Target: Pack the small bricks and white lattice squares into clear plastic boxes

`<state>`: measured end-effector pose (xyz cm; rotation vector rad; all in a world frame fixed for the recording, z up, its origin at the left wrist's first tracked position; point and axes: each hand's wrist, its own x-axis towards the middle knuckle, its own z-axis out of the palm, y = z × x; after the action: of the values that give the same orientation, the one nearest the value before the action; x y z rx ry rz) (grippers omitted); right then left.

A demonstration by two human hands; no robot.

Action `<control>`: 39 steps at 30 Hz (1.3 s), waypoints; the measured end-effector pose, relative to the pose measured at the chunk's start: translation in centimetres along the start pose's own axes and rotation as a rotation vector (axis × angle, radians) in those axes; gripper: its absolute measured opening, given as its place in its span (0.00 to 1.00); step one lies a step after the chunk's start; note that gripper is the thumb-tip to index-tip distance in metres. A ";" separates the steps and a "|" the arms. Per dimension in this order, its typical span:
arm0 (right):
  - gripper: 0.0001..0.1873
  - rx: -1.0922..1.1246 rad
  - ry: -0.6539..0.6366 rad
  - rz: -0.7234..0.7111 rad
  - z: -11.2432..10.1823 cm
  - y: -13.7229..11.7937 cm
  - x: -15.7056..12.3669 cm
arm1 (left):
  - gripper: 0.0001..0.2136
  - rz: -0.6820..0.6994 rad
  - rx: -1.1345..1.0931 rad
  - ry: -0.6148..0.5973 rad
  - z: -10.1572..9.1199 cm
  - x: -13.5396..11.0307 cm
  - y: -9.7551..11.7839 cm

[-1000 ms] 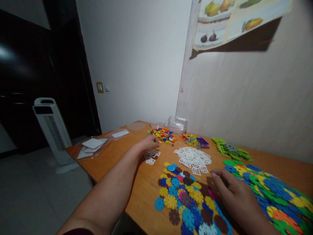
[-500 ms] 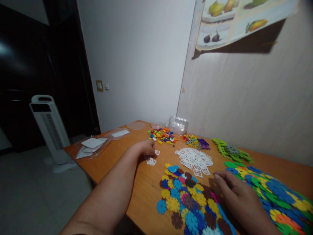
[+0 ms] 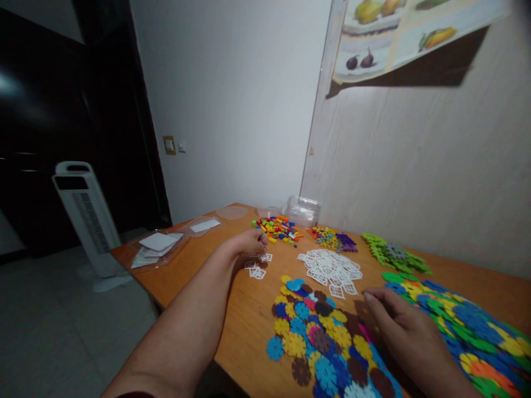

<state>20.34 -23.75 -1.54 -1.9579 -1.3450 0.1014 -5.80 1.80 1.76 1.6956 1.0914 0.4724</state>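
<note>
Take the big white heap as the centre of your dial, twelve pointing away from you. The wooden table carries everything you are working among. On the wall towards one o'clock hangs a fruit picture; you can read no lettering on it.

Green, blue and yellow discs spread at about four o'clock, and smaller notched discs fill six. Your right hand lies between these two spreads, fingers loosely curled and thumb tip near the forefinger; you cannot tell whether anything is inside it.

The heap of white lattice pieces sits at the centre, near your right fingertips but apart from them. Your left hand is at about ten o'clock, fingers bent in a pinch; whether it grips a piece is hidden. Under and just beside it, at nine, lies a small cluster of white lattice pieces.

Those pieces look like thin plastic: probably light, fairly stiff, a little slick, with bars that might snap if bent. Pinching one by its outer edge seems best, since overlapping grids could catch. The white cards in clear packaging, also towards nine, show no readable label, and no brand can be made out elsewhere.
</note>
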 end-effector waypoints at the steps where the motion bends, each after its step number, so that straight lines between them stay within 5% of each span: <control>1: 0.19 -0.003 0.002 0.000 0.0 0.1 0.0 | 0.17 -0.002 -0.025 -0.003 0.1 0.0 0.0; 5: 0.20 -0.019 0.006 -0.009 0.0 0.3 0.1 | 0.17 0.010 -0.140 0.004 1.3 0.4 0.7; 11: 0.19 -0.009 0.015 -0.021 0.0 -0.2 -0.2 | 0.15 0.278 -0.309 -0.042 3.0 1.0 2.2; 19: 0.20 -0.021 -0.002 -0.012 0.0 -0.2 -0.2 | 0.10 0.015 0.202 0.029 0.6 0.4 0.1; 24: 0.20 -0.017 -0.001 -0.027 0.0 0.2 -0.1 | 0.10 0.025 0.539 0.032 0.0 0.7 -0.1; 39: 0.20 -0.028 -0.008 0.005 0.1 0.2 -0.2 | 0.10 0.000 0.681 0.097 0.2 0.5 0.5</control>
<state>20.35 -23.87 -1.78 -1.9865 -1.3540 0.0936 -5.20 2.04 2.04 2.2743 1.4258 0.1849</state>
